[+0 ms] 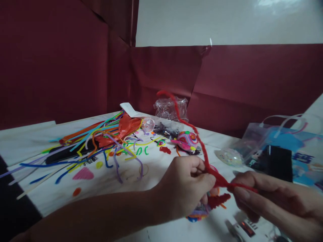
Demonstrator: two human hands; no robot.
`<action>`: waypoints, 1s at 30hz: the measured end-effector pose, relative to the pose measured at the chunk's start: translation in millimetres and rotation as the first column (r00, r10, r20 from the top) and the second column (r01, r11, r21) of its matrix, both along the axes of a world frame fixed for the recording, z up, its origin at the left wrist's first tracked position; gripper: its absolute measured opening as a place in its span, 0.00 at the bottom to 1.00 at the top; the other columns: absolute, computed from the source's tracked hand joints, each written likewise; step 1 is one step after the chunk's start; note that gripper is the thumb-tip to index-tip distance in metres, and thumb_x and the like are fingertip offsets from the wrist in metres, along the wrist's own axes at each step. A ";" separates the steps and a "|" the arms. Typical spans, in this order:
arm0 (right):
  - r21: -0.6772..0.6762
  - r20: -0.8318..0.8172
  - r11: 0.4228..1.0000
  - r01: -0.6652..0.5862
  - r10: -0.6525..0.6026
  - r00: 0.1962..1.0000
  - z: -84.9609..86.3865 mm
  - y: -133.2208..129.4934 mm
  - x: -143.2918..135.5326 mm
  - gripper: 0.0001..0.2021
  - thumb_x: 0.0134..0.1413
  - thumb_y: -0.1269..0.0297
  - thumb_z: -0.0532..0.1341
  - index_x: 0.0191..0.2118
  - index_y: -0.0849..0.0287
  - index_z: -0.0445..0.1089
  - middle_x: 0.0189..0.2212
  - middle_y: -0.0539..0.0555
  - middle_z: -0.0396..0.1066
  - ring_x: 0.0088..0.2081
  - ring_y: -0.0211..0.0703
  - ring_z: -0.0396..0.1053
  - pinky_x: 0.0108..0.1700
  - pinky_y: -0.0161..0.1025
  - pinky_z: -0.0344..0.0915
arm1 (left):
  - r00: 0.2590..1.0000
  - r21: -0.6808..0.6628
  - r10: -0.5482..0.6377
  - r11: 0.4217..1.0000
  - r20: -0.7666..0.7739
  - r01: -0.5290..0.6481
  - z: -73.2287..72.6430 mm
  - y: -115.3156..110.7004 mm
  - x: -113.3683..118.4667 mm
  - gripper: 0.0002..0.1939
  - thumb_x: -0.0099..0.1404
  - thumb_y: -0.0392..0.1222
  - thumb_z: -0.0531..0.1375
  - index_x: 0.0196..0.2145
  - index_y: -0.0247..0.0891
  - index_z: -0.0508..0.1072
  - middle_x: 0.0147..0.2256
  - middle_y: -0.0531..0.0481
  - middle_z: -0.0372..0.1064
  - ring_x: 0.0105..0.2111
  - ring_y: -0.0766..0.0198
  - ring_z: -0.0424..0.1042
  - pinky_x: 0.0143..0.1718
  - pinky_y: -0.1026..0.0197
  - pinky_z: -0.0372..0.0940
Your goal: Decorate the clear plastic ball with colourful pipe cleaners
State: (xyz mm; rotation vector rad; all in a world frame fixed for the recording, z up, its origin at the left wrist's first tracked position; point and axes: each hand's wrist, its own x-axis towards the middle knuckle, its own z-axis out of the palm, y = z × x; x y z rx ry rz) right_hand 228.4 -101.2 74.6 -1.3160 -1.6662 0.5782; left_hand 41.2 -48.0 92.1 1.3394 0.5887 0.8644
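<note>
A long red pipe cleaner (199, 141) runs between my two hands, its curved free end standing up above the table. My left hand (176, 190) is closed, its thumb and fingers pressed on the pipe cleaner. Also in this hand is a colourful craft piece (198, 214), mostly hidden behind the fingers. From it sticks out a short red fuzzy part (219, 200). To the right, my right hand (275, 198) pinches the red pipe cleaner between thumb and forefinger, where it narrows to a twisted-looking strand.
At the left lies a bundle of multicoloured pipe cleaners (101, 129), with loose bent ones around it. A pink craft piece (186, 140) sits behind my left hand. Clear plastic packaging (171, 108) stands at the back. On the right are a black phone-like object (279, 163) and a blue-and-clear bag (302, 148).
</note>
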 end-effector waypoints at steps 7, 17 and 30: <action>-0.195 -0.235 0.981 -0.017 -0.030 0.972 -1.7 5.9 1.0 0.19 0.49 0.43 0.65 0.28 0.56 0.72 0.23 0.52 0.63 0.23 0.42 0.59 0.20 0.31 0.58 | 0.986 0.198 -0.088 0.973 -0.140 0.115 -6.3 -2.0 -1.6 0.05 0.57 0.32 0.53 0.24 0.35 0.62 0.22 0.56 0.60 0.22 0.74 0.59 0.22 0.71 0.54; -0.304 -0.530 0.900 -0.313 0.113 0.840 -1.7 8.7 -11.6 0.14 0.44 0.53 0.72 0.28 0.58 0.73 0.23 0.52 0.64 0.23 0.37 0.59 0.21 0.26 0.60 | 0.991 0.146 -0.063 0.986 -0.120 0.081 -4.2 -1.4 -2.0 0.01 0.56 0.33 0.57 0.28 0.33 0.66 0.22 0.56 0.60 0.22 0.75 0.59 0.23 0.70 0.54; -0.270 -0.633 0.931 -0.246 0.021 0.774 8.8 10.3 -10.6 0.18 0.37 0.49 0.73 0.24 0.60 0.72 0.10 0.52 0.58 0.13 0.34 0.53 0.15 0.26 0.56 | 0.957 -0.071 -0.288 0.956 -0.047 0.284 4.7 6.3 -5.1 0.04 0.57 0.31 0.58 0.26 0.33 0.64 0.19 0.55 0.63 0.15 0.77 0.58 0.17 0.73 0.55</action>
